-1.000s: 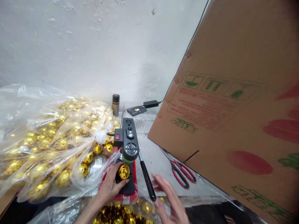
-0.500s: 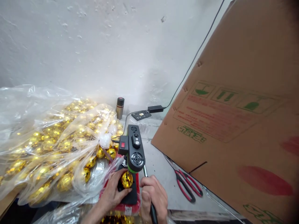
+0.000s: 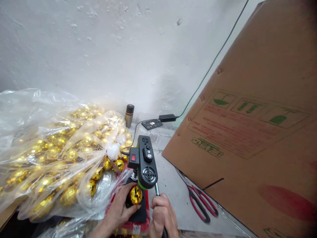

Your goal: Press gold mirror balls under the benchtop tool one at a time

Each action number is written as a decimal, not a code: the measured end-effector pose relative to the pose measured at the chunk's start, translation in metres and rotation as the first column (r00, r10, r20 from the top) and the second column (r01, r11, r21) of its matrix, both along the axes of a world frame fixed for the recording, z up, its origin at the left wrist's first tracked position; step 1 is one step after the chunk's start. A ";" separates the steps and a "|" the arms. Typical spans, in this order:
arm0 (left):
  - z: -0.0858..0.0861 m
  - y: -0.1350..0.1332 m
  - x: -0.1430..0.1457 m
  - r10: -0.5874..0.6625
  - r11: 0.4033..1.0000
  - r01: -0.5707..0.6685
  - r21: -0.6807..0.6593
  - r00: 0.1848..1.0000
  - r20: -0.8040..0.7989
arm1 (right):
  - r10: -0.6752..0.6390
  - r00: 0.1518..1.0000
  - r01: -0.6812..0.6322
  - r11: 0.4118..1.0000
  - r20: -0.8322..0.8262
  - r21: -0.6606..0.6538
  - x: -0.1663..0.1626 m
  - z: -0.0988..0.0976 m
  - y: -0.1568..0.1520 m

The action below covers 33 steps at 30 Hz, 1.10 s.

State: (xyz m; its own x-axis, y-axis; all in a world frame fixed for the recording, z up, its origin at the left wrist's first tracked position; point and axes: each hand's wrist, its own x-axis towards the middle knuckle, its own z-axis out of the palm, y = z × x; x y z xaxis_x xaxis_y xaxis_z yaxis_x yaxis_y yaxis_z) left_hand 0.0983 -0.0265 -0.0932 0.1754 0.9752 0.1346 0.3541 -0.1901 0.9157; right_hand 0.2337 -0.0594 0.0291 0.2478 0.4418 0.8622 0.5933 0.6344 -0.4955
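Under the head of a small black bench press (image 3: pixel 148 165) sits a gold mirrored ball (image 3: pixel 136 195), on the machine's black base (image 3: pixel 139 216). My left hand (image 3: pixel 120 206) is closed on the ball from its left side, thumb in front and fingers behind. On the right, my right hand (image 3: pixel 163 213) is wrapped round the black grip of the press lever, whose metal rod (image 3: pixel 157 189) shows above the fist. Beneath the base lies a red tray (image 3: pixel 148 201).
Clear plastic bags full of gold balls (image 3: pixel 69 155) spread across the left. Scissors (image 3: pixel 201 203) with red-black handles lie right, beside a large cardboard box (image 3: pixel 237 132). Behind the press stand a bottle (image 3: pixel 129 115), a power adapter (image 3: pixel 168 118) and a black patterned pad (image 3: pixel 152 124).
The view has shifted slightly, so most things sit a little to the right and lower. Both hands keep their holds, on the ball and on the lever.
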 end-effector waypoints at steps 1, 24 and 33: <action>0.000 0.000 0.000 0.001 1.000 -0.001 0.002 1.000 0.001 | 0.000 1.000 -0.001 0.999 -0.012 -0.039 0.000 0.000 -0.002; -0.003 0.001 0.005 -0.002 1.000 0.002 -0.008 1.000 -0.002 | 0.016 0.998 -0.010 0.994 -0.053 0.105 -0.003 -0.013 0.008; -0.003 0.001 0.005 -0.003 0.999 0.004 0.034 0.999 -0.045 | -0.011 0.996 0.021 0.994 -0.094 0.112 -0.004 -0.021 0.010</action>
State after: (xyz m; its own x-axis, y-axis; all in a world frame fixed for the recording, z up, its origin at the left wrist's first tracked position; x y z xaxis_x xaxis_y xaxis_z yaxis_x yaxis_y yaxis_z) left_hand 0.1034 -0.0256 -0.0966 0.1856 0.9695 0.1598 0.3940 -0.2225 0.8918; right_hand 0.2293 -0.0490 0.0082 0.3354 0.3387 0.8791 0.5587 0.6798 -0.4750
